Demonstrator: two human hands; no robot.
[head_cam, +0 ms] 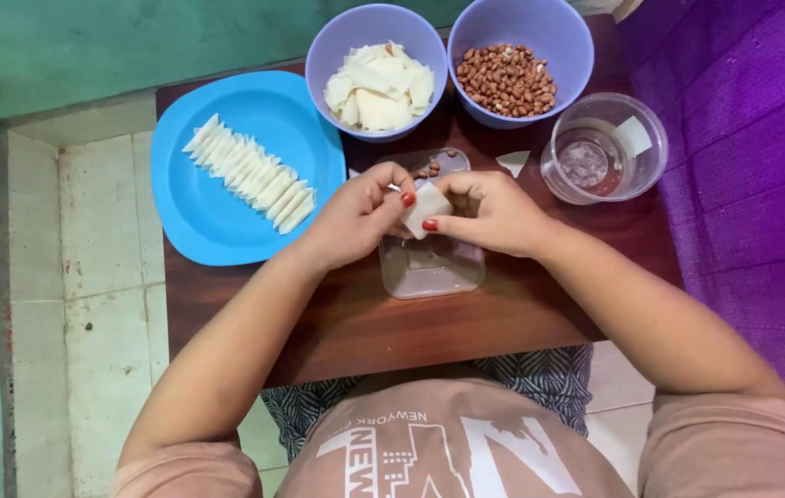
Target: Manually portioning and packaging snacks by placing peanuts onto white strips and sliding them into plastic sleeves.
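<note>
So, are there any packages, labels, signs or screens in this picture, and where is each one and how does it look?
No packages, signs or screens show.
Shirt print: bottom centre, on the person's pinkish-brown shirt; white block letters and a skyline shape.
Paper slip: on the clear round container at the table's right; small, white, blank as far as I can tell, perhaps a label.
</note>
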